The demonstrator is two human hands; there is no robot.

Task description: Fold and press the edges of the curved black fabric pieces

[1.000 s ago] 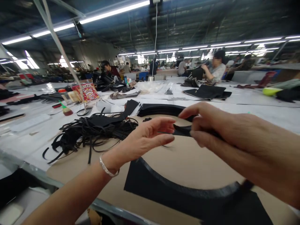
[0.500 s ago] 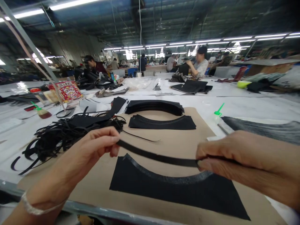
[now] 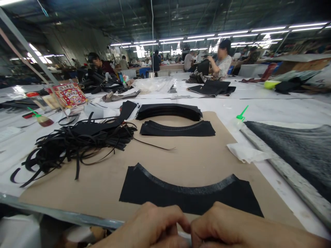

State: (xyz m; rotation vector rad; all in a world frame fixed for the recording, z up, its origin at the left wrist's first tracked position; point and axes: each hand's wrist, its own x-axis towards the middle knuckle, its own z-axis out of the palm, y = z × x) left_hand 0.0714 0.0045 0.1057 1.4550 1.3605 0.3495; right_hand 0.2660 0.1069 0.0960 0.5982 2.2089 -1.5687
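At the near table edge, my left hand (image 3: 157, 222) and my right hand (image 3: 224, 224) are side by side, nearly touching, with fingers curled in. Whatever they hold, if anything, is hidden below them. Just beyond lies a black curved fabric piece (image 3: 186, 198), its concave upper edge banded with a shinier strip. My knuckles overlap its lower edge in view; contact cannot be told. Farther back lie a few similar black curved pieces (image 3: 178, 130) and a thick stack of black curved pieces (image 3: 168, 112). A tangled heap of black strips (image 3: 90, 137) is on the left.
Brown board (image 3: 196, 155) covers the work area. At right are a green-nozzled bottle (image 3: 239, 120), a crumpled white cloth (image 3: 248, 153) and a slab (image 3: 281, 172) beside dark layered material. Another bottle (image 3: 43, 120) stands left. Two nearby co-workers (image 3: 223, 62) sit across the table.
Both hands have come down toward me and together. The black strip stretched between them has gone out of sight. The curved piece is now more fully visible.
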